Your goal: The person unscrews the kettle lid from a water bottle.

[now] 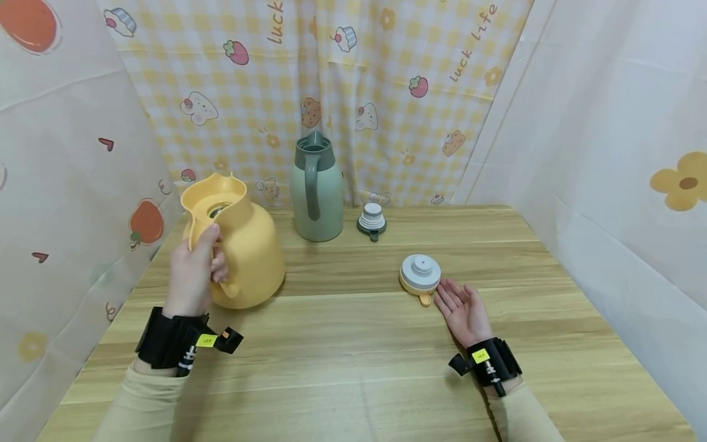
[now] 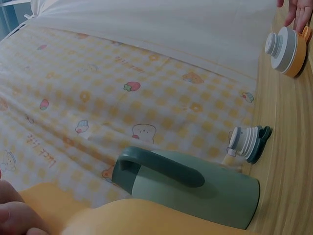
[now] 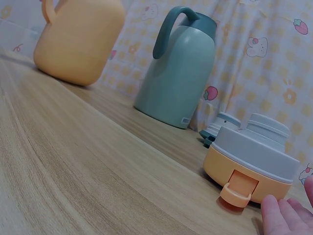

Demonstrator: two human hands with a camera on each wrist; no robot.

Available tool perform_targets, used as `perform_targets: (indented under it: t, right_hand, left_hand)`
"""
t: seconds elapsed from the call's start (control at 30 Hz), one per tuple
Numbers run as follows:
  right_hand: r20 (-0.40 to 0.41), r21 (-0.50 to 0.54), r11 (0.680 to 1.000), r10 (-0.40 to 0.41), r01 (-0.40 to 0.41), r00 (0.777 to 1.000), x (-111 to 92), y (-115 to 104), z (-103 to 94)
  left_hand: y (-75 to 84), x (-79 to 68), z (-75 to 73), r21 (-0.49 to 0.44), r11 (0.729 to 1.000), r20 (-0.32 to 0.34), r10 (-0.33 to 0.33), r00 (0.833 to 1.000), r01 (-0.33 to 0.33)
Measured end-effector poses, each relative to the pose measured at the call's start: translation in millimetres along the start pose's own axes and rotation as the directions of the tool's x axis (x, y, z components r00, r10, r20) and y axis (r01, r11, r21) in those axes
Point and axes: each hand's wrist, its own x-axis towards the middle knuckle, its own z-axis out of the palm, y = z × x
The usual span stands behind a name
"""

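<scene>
My left hand (image 1: 190,270) grips the handle of a yellow vacuum jug (image 1: 251,258) at the left of the table, the thumb lying on top of the handle. The jug has no lid on, and its round mouth shows inside a wavy rim. Palm upward, my right hand (image 1: 464,313) rests by a yellow and white jug lid (image 1: 421,273), fingers extended and the tips at its edge. That lid lies upside down, its stopper pointing up and its small yellow tab (image 3: 236,195) toward me. Whether the fingertips touch the lid, I cannot tell.
Behind, a green vacuum jug (image 1: 317,190) stands lidless with its dark green handle facing me. A green and white stopper lid (image 1: 372,221) lies upside down to its right. Patterned curtains (image 1: 386,92) enclose the wooden table (image 1: 331,368) at the back and sides.
</scene>
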Motion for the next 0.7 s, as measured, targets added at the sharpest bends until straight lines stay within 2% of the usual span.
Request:
perform_targets:
  t: [0.7]
  right_hand:
    - [0.001,0.005,1.0,-0.002,0.002,1.0,0.5,0.6,0.2]
  left_hand:
    - [-0.2,30.8,-19.4,0.038,0.999,0.027,0.021,0.999,-0.022]
